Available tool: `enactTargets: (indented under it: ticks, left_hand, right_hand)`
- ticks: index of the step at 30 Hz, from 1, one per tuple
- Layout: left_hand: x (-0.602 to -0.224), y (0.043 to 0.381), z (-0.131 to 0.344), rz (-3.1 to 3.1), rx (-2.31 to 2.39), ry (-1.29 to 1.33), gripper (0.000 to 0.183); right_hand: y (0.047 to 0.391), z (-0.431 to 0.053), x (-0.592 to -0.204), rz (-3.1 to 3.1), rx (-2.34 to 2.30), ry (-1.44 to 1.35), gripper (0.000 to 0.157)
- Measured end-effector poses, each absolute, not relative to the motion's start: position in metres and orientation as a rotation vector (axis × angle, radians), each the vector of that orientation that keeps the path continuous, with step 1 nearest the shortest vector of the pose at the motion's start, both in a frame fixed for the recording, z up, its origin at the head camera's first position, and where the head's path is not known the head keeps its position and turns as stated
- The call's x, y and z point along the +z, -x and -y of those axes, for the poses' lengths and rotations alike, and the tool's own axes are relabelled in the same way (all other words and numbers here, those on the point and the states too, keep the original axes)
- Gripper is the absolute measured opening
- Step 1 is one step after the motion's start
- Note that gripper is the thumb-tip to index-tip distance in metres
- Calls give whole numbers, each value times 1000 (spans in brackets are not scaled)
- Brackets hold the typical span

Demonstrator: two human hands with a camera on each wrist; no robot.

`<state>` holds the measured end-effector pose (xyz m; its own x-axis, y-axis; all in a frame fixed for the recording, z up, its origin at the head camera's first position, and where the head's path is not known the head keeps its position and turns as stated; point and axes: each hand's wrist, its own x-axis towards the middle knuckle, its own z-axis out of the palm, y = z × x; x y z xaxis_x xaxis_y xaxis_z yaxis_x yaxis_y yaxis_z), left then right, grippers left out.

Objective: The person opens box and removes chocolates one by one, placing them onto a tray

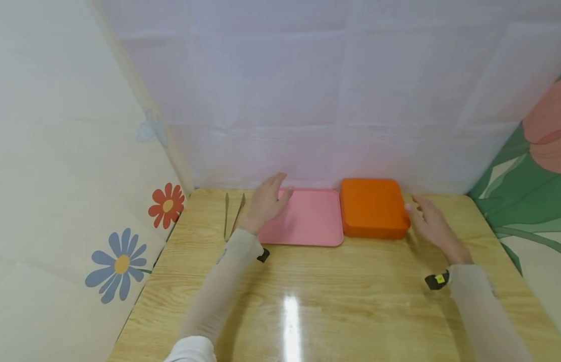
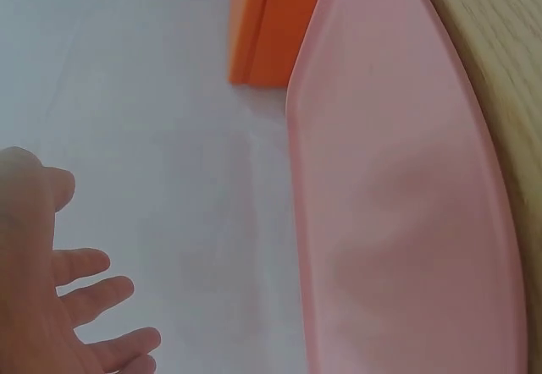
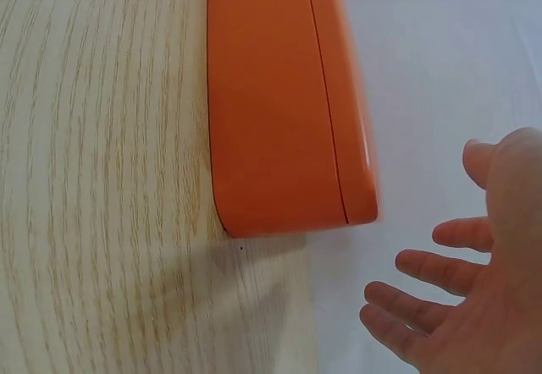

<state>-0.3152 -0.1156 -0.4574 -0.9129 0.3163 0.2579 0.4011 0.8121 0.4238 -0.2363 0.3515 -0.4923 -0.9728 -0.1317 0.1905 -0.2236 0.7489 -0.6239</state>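
Observation:
An orange lidded box (image 1: 374,207) stands at the back of the wooden table, its lid seam showing in the right wrist view. Just left of it lies a flat pink tray (image 1: 312,218). My left hand (image 1: 265,203) hovers over the tray's left end, fingers spread and holding nothing. Beside the box's right side is my right hand (image 1: 431,226), fingers apart, also holding nothing. In the right wrist view a gap shows between this hand and the orange box (image 3: 275,112). Metal tongs (image 1: 234,216) lie left of the tray, close to my left hand.
The wooden table (image 1: 343,291) reaches back to a pale cloth wall (image 1: 271,90). Flower-printed side panels stand left and right, with a blue flower (image 1: 119,264) on the left one. A bright light reflection lies on the table's front middle.

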Motion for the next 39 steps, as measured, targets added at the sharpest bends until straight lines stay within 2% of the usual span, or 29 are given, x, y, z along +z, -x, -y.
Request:
enactTargets:
  ticks: [19,39]
  left_hand:
    - [-466,309,75,2782,-1033,543,60]
    - [-480,309,33,2796,-1267,519,61]
  right_hand:
    - [238,-347,-494,2840,1148,-238,70]
    - [240,-344,-499,2838,1240,-197,69]
